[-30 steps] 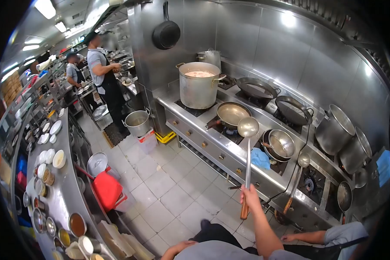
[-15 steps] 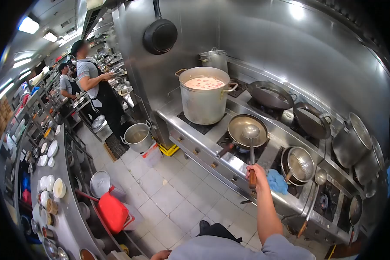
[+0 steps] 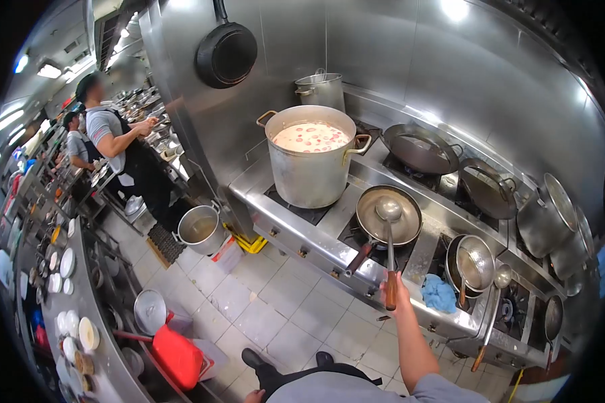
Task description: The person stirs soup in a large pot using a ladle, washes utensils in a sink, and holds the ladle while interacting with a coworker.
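Note:
My right hand (image 3: 399, 295) is closed round the wooden handle of a ladle (image 3: 388, 209). The ladle's bowl is over the inside of a frying pan (image 3: 410, 225) on a front burner; whether it touches the pan I cannot tell. The pan's handle points toward the stove's front edge, left of my hand. Only a small part of my left hand (image 3: 254, 396) shows at the bottom edge beside my body, its fingers hidden. A crumpled blue cloth (image 3: 438, 293) lies on the stove edge to the right of my right hand.
A large pot (image 3: 309, 168) of pale liquid with reddish pieces stands left of the pan. Two woks (image 3: 420, 158) sit behind. Strainers (image 3: 476, 265) and another ladle (image 3: 503, 275) lie right. A bucket (image 3: 200, 230) and red-lidded bin (image 3: 178, 356) stand on the floor. Two people work at left.
My view has shifted, and both of my shoes now show. My right hand still grips the ladle, with its bowl still over the pan.

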`<state>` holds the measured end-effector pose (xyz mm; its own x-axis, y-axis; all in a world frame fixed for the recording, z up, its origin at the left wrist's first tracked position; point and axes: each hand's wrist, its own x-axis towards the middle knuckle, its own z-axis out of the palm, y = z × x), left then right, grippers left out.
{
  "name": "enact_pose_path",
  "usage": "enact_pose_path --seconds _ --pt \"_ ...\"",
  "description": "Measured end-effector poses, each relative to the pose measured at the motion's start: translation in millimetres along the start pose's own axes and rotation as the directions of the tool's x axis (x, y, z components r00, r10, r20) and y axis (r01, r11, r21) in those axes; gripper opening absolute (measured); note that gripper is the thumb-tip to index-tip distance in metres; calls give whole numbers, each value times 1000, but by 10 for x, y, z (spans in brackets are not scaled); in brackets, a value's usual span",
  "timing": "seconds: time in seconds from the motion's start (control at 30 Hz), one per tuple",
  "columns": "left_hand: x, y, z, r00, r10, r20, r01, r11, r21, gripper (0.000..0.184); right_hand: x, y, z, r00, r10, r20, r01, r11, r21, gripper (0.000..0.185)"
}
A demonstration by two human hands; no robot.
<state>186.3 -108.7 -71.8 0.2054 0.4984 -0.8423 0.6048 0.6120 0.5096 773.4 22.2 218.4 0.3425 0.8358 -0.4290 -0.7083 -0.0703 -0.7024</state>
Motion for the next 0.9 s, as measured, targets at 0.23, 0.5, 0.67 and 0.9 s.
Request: enact_pose_path --seconds 0.23,0.5,0.67,0.9 --pt "352 844 -778 972 114 206 -107 993 -43 45 177 1658 -1553 927 331 -177 -217 87 -972 14" --pt "645 1274 -1775 997 -42 72 45 998 -49 37 -640 2601 -787 912 377 -161 -196 55 -979 23" --pt "1075 1132 -2458 946 -144 291 20 919 393 37 -541 2531 10 937 140 -319 -347 294 -891 43" --pt "1425 2148 -2779 927 -2 375 -238 770 592 37 -938 3022 240 876 84 -475 -451 488 -747 56"
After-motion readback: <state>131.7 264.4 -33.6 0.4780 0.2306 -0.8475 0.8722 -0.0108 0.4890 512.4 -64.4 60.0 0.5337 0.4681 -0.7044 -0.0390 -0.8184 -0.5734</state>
